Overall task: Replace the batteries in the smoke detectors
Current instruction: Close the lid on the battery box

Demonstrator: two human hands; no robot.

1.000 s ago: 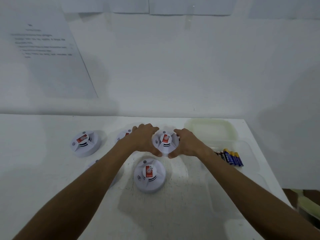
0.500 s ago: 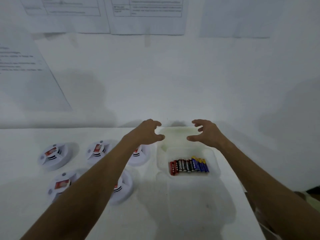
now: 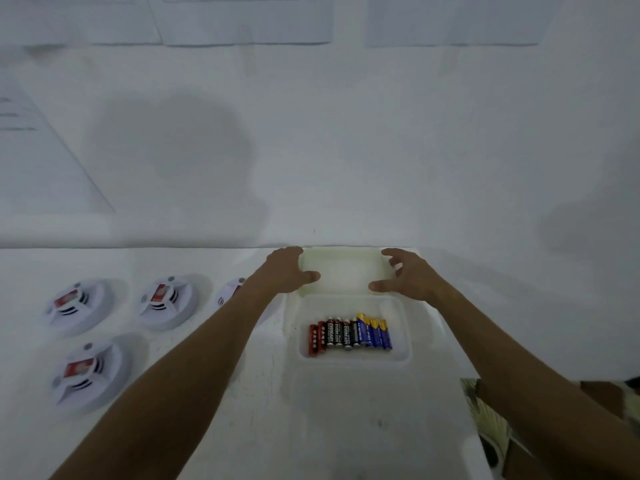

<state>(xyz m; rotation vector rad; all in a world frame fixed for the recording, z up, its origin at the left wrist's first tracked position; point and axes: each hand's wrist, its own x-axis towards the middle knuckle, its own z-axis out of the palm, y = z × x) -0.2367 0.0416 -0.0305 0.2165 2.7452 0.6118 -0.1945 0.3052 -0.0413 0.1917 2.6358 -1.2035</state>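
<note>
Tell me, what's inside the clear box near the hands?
The clear box holds a row of batteries lying side by side: red, black and blue ones. Nothing covers them. The pale box behind it, between the left hand and right hand, looks empty.

The desk (image 3: 194, 445) in front of me was white, set against a white wall (image 3: 381, 150). Printed sheets of paper (image 3: 242, 19) hung along the top of that wall, another sheet (image 3: 38, 161) at the left, their text too blurred to read. Past the desk's right edge lay something leaf-patterned (image 3: 491, 420), perhaps fabric.
</note>
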